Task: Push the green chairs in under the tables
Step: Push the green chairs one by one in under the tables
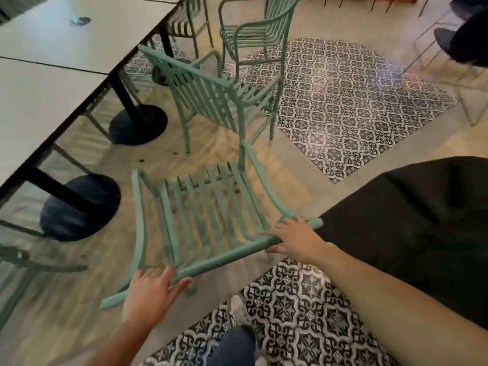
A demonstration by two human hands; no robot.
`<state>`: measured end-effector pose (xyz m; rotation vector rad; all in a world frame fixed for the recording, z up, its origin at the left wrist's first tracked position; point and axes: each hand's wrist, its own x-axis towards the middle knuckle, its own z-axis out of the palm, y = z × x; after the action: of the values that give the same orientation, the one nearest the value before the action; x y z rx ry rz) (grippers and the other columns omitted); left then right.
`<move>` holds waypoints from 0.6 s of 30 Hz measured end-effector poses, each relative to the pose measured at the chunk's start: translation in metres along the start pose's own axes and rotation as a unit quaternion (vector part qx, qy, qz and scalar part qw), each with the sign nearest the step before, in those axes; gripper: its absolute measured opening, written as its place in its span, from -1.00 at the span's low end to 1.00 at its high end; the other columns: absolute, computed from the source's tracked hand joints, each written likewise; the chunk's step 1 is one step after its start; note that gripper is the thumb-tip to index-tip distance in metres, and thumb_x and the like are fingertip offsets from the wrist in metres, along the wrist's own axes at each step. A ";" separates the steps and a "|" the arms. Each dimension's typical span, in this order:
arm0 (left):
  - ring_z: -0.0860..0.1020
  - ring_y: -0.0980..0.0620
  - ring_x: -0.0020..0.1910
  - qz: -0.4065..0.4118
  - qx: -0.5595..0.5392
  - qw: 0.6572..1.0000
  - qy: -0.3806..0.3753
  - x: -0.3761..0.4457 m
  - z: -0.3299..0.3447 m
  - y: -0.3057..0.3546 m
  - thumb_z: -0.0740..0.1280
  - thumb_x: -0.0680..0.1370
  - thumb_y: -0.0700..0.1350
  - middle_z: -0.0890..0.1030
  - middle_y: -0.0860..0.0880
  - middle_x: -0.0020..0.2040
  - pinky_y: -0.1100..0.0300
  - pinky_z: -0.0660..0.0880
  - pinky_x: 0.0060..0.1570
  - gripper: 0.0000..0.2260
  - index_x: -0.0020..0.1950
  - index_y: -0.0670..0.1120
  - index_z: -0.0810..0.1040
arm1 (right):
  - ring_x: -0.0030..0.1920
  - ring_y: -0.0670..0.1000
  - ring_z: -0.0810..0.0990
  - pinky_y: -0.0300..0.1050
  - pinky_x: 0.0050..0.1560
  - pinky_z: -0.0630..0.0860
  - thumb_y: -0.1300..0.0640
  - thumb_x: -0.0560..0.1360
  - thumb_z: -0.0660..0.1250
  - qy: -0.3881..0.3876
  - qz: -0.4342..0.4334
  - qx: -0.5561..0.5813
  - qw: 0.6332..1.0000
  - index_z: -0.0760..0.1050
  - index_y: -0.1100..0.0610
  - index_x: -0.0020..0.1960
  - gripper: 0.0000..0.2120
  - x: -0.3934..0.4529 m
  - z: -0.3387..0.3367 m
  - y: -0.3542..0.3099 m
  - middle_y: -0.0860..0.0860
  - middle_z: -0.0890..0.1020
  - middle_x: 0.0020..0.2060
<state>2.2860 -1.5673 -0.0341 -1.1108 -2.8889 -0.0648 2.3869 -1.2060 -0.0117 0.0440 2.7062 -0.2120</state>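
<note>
So the nearest green chair (pixel 203 217) sits right in front of the person, slatted back toward the camera, seat facing the tables, still out on the floor and not tucked under. Both hands are on its top rail (pixel 237 253). The left hand (pixel 153 289) is at the rail's left end, palm against it and fingers laid out fairly straight along the tube, more pressing than gripping. The right hand (pixel 295 240) is at the right end, fingers draped over the top of the rail and thumb below it, so that one looks wrapped around the tube, though motion blur makes the curl a bit hard to judge.

Just beyond it is a second green chair (pixel 211 99), turned at an angle, with its back toward the table edge. A third green chair (pixel 253 35) stands behind that one, near the patterned tile patch (pixel 343 101).

The grey tables (pixel 45 88) run along the left side on black posts with round black bases (pixel 79 207). Part of another green chair (pixel 21 262) pokes out under the table at the far left. The person's jeans leg (pixel 232 347) shows at the bottom over more patterned tile, and a black cloth-covered surface (pixel 422 220) fills the right.
</note>
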 end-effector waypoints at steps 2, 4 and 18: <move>0.58 0.01 -0.35 -0.022 0.003 1.000 0.004 0.008 0.000 0.016 -0.03 0.53 0.37 0.56 0.06 -0.42 0.11 0.42 -0.26 -0.49 -0.24 0.05 0.50 | 0.14 -0.02 0.45 0.04 0.23 0.25 -0.56 0.28 -0.13 0.002 -0.023 0.001 1.000 0.45 -0.13 0.21 -0.22 0.012 -0.009 0.020 -0.15 0.57 0.07; 0.58 0.01 -0.37 -0.039 -0.005 0.999 0.020 0.016 0.001 0.029 -0.06 0.55 0.37 0.56 0.06 -0.43 0.12 0.45 -0.26 -0.47 -0.26 0.05 0.50 | 0.18 -0.03 0.42 0.04 0.24 0.26 -0.59 0.22 -0.23 0.002 -0.036 0.006 0.999 0.43 -0.14 0.27 -0.12 0.023 -0.020 0.039 -0.14 0.56 0.11; 0.60 0.03 -0.17 -0.192 -0.022 0.981 -0.010 0.076 0.023 0.097 -0.04 0.52 0.43 0.60 0.08 -0.29 0.09 0.46 -0.13 -0.47 -0.15 0.08 0.51 | 0.16 0.00 0.48 -0.01 0.24 0.25 -0.63 0.10 -0.43 -0.010 -0.187 -0.069 0.980 0.49 -0.09 0.11 0.04 0.128 -0.083 0.135 -0.10 0.57 0.04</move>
<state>2.2938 -1.4431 -0.0509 -0.5453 -3.0882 -0.1312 2.2448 -1.0598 -0.0097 -0.5078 2.6795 -0.1320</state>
